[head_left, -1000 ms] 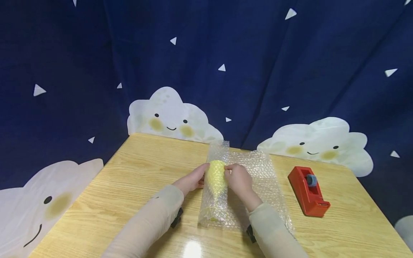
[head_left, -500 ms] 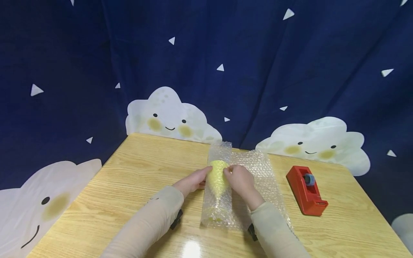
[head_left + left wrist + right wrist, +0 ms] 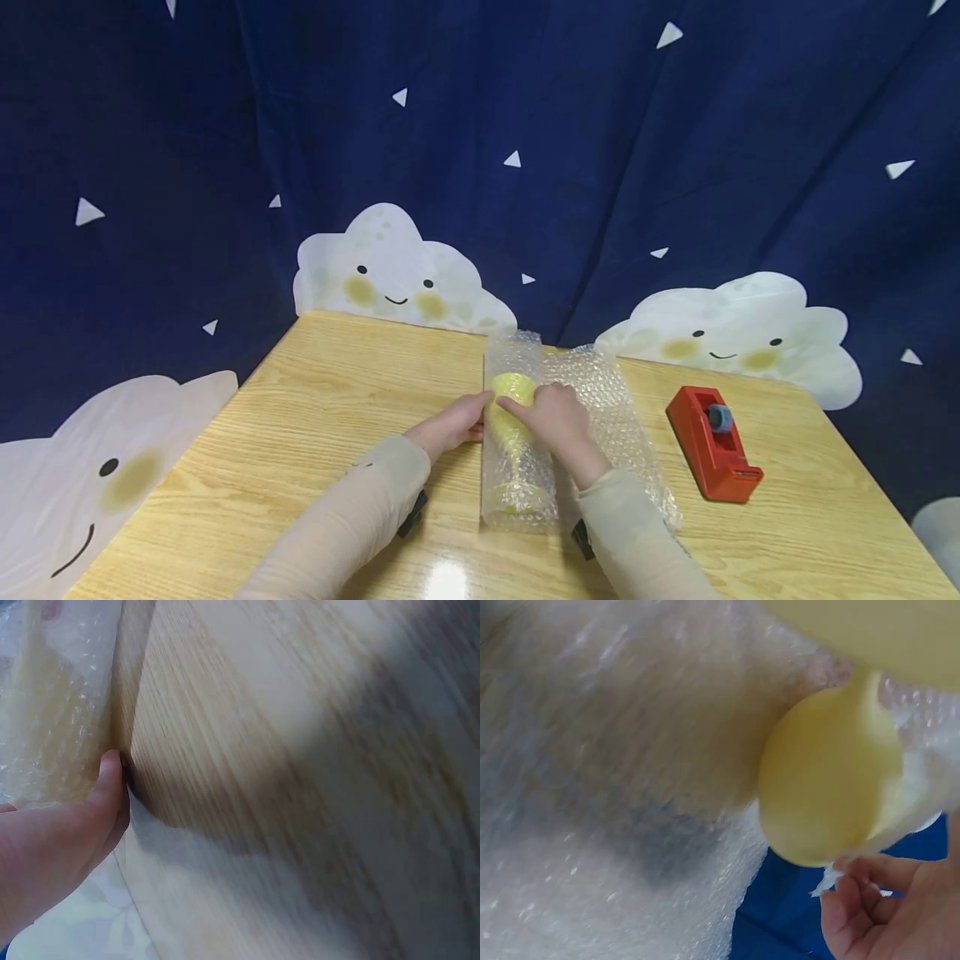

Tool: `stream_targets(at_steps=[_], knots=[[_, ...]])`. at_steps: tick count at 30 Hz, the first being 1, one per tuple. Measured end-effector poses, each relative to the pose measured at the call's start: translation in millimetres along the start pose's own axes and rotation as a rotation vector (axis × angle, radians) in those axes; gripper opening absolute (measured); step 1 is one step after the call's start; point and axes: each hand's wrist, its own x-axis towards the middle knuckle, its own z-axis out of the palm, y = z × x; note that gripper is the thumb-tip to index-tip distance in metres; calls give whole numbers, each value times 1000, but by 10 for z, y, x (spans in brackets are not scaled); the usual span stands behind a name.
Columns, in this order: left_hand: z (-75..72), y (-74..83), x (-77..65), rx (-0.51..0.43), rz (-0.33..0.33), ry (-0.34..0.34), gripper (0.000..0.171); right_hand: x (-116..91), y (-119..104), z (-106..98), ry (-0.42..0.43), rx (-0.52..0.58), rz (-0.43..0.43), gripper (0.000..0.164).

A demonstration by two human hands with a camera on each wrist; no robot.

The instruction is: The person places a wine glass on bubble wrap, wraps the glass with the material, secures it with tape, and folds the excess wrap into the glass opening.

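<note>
A yellow goblet [image 3: 514, 386] lies on its side in clear bubble wrap [image 3: 617, 421], its mouth toward the far edge of the table. In the right wrist view its bowl [image 3: 821, 776] and round foot show below and above a short stem. My left hand [image 3: 452, 423] holds the wrapped goblet from the left, and one finger [image 3: 109, 776] lies along the wrap's side in the left wrist view. From the right, my right hand [image 3: 558, 425] grips the wrapped goblet near its mouth, the thumb laid across the top. Loose wrap spreads out under my right forearm.
A red tape dispenser [image 3: 714, 446] with a blue roll [image 3: 720, 417] stands to the right on the wooden table [image 3: 360, 367]. Behind the table hangs a dark blue curtain [image 3: 450, 150] with white clouds and triangles.
The wrapped goblet has rolled slightly to the right over the loose wrap, both hands staying with it. My right thumb has moved from its right side onto the top.
</note>
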Motion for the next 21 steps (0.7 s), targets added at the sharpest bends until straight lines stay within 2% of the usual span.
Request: stream_targets(at_steps=[4, 11, 14, 17, 21], knots=[[8, 0, 2, 9, -3, -3, 40, -14, -40, -12, -33, -5, 34, 56], [39, -24, 12, -11, -8, 18, 38, -18, -38, -28, -42, 12, 64, 52], [53, -24, 6, -9, -12, 26, 37, -23, -41, -46, -39, 26, 91, 63], [62, -16, 1, -4, -13, 22, 36, -24, -50, -63, -25, 17, 98, 65], [65, -13, 5, 5, -6, 12, 37, -26, -70, -83, -24, -27, 84, 50]])
